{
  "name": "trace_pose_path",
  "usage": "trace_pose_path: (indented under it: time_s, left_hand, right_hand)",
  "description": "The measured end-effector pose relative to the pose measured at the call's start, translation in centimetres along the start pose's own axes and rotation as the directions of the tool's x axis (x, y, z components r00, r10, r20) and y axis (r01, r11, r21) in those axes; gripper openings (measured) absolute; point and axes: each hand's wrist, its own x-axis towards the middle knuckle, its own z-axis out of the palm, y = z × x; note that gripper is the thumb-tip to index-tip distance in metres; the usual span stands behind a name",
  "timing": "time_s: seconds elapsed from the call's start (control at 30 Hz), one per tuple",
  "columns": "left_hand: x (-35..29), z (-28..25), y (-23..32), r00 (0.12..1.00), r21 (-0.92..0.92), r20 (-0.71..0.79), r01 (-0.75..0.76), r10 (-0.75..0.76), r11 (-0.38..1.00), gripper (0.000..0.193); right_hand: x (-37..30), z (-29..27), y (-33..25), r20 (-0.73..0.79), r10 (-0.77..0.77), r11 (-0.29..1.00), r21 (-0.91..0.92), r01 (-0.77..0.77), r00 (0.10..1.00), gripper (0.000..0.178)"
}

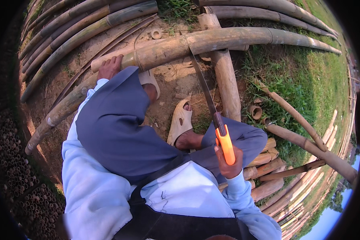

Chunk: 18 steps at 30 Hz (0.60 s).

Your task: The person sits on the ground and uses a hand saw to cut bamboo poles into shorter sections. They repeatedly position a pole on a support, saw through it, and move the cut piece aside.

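Dirt yard | left hand (110, 67) grips crosswise bamboo pole (212, 42) | right fingers (228, 162) clasp saw (212, 108), blade pointing away

Saw handle (227, 148) bright orange, blade (204, 86) dark grey steel. Bamboo pole (212, 42) under it dull olive-tan with brown mottling; sandals (181, 120) beige, trousers (116, 124) slate blue, sleeves (88, 176) pale sky blue. Ground (176, 80) reddish-brown dirt, grass (308, 88) green.

Outdoor bamboo yard: cut bamboo poles (88, 28) on dirt and grass (308, 88).
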Motion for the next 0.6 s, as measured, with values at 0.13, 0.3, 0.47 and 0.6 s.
trace_pose_path:
  time_s: [0.13,0.3,0.47,0.6]
  left_hand:
    - [0.5,0.6,-0.3,1.0,-0.011,0.001,-0.007,0.007,1.0,0.05]
    - [0.3,-0.2,-0.5,1.0,0.006,0.006,-0.015,0.015,1.0,0.05]
    - [-0.5,-0.1,-0.2,1.0,0.0,0.008,-0.001,0.001,1.0,0.049]
    - [-0.1,0.4,-0.5,1.0,0.005,0.008,-0.003,0.003,1.0,0.049]
  right_hand:
    - [10.7,4.3,1.4,-0.031,-0.025,0.999,-0.026,0.024,0.999,0.014]
    - [18.1,7.4,3.8,-0.023,-0.194,0.981,0.017,0.194,0.981,0.021]
    - [2.6,0.1,1.6,0.026,-0.009,1.0,0.02,0.009,1.0,0.018]
    - [2.2,0.6,1.8,0.02,0.014,0.999,0.038,-0.015,1.0,0.02]
